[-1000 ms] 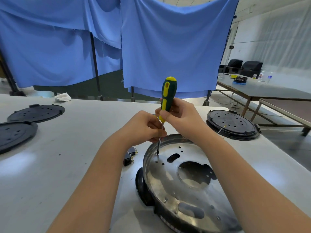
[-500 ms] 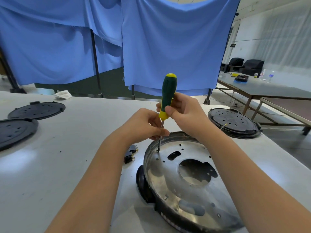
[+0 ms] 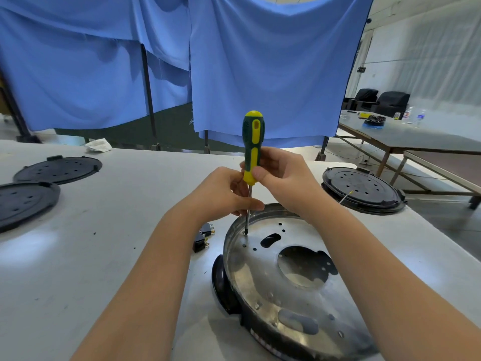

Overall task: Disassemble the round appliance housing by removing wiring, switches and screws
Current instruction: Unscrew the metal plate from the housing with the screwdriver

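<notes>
The round appliance housing point(image 3: 291, 280) lies on the white desk point(image 3: 78, 256) just in front of the person, its shiny metal plate facing up. The right hand point(image 3: 283, 178) is wrapped around the lower handle of a green and yellow screwdriver point(image 3: 252, 142), held upright. The left hand point(image 3: 226, 191) pinches the metal shaft just below the handle. The tip sits in a hole near the plate's far left rim. Two small black switches point(image 3: 203, 237) lie just left of the housing, and black perforated covers point(image 3: 56, 169) rest farther away.
</notes>
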Action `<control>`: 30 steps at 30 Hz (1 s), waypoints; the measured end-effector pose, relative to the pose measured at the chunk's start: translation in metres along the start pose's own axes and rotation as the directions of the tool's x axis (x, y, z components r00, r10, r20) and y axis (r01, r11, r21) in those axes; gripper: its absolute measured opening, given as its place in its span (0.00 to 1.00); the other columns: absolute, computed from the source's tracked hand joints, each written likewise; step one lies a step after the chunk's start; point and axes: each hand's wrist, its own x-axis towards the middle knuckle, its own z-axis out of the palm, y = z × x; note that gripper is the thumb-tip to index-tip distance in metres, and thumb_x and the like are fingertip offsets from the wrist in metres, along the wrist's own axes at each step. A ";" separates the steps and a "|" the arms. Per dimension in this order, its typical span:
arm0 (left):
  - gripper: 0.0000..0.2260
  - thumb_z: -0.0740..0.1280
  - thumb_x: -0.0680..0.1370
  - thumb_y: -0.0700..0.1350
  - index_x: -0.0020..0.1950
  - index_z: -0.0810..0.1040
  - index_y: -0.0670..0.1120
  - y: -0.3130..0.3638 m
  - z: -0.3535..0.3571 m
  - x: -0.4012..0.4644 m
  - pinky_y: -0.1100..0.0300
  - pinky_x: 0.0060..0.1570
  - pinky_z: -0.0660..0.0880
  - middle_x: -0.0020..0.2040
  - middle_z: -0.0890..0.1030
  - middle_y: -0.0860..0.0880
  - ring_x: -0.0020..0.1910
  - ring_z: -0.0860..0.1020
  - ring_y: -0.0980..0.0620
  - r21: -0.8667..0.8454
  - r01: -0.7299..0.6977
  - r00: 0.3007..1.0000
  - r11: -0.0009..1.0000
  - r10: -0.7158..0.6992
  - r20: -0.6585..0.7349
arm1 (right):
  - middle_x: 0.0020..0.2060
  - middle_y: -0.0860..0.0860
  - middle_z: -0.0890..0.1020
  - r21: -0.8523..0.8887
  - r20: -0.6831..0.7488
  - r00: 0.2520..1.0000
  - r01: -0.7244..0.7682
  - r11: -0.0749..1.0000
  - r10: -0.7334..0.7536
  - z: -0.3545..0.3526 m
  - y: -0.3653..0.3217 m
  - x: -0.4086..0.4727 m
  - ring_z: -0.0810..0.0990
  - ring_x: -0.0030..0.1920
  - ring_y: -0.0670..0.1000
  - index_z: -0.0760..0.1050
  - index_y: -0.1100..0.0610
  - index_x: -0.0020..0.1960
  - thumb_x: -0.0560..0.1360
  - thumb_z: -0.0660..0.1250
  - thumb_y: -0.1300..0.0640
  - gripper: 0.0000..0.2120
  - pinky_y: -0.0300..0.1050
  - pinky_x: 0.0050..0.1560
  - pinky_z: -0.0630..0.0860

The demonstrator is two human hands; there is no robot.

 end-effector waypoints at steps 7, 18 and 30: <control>0.15 0.79 0.66 0.46 0.47 0.81 0.40 0.000 0.001 0.001 0.55 0.38 0.82 0.33 0.81 0.45 0.33 0.83 0.50 0.019 0.003 1.000 1.000 -0.003 -0.003 | 0.38 0.43 0.81 -0.029 -0.105 0.994 0.009 1.000 -0.012 0.003 0.002 0.000 0.80 0.40 0.39 0.77 0.48 0.49 0.69 0.75 0.56 0.11 0.31 0.46 0.77; 0.10 0.71 0.73 0.36 0.48 0.82 0.50 0.001 -0.006 -0.004 0.74 0.39 0.76 0.44 0.86 0.53 0.43 0.84 0.58 -0.032 0.078 0.979 0.996 -0.071 0.194 | 0.44 0.50 0.83 0.099 -0.019 0.997 -0.076 0.992 0.079 -0.001 0.001 0.000 0.82 0.46 0.44 0.72 0.54 0.55 0.78 0.60 0.67 0.11 0.30 0.44 0.78; 0.10 0.80 0.65 0.46 0.38 0.82 0.45 -0.003 0.006 0.002 0.71 0.32 0.73 0.31 0.83 0.53 0.31 0.81 0.60 0.040 0.028 0.998 0.999 -0.030 0.054 | 0.40 0.51 0.79 -0.142 -0.180 0.980 -0.110 0.984 0.084 0.000 0.008 0.002 0.76 0.40 0.45 0.75 0.52 0.52 0.69 0.73 0.47 0.15 0.32 0.38 0.70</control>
